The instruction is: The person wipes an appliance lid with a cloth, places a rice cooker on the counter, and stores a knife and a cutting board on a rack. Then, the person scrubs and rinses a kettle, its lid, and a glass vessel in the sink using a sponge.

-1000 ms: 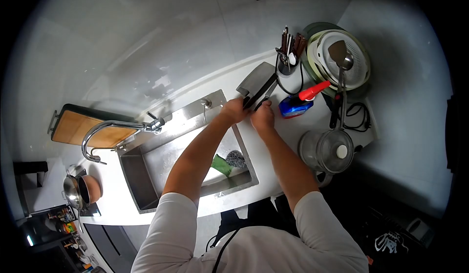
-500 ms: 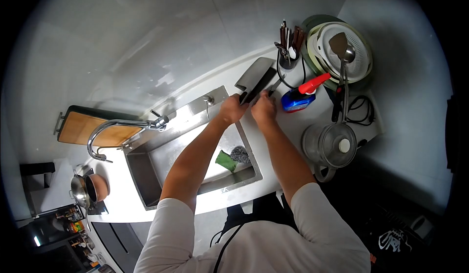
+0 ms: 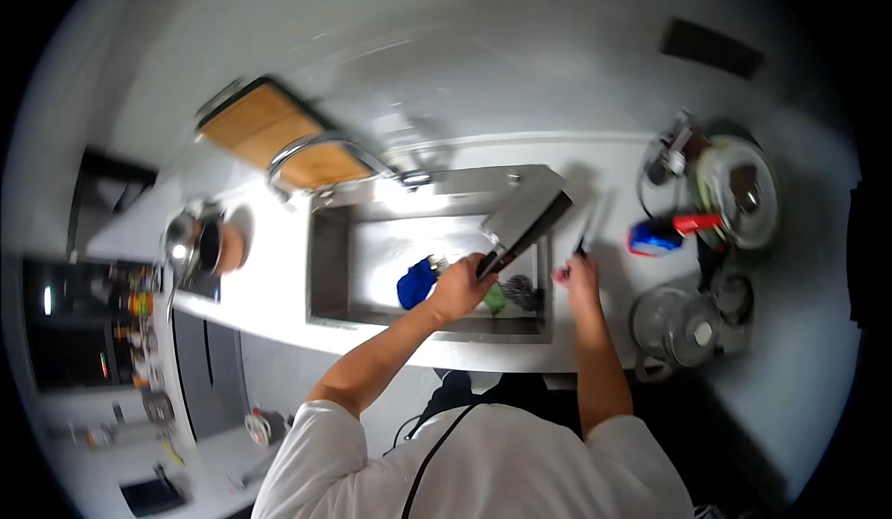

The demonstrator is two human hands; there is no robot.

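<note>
Steel cleaver (image 3: pixel 528 210) in its curled fingers, the left hand (image 3: pixel 460 291) hangs over the sink (image 3: pixel 330 268). Farther right, the right hand (image 3: pixel 583 280) clasps a slim knife (image 3: pixel 592 228) (blade blurred).

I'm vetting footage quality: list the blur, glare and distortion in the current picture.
Head view: glare whitens the counter left of the sink; blur softens the knife and spray bottle; wide-angle distortion bends straight edges; corners go black.

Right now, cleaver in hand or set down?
In hand: the left hand is wrapped around the handle of the cleaver, which juts out beyond the fist.
</note>
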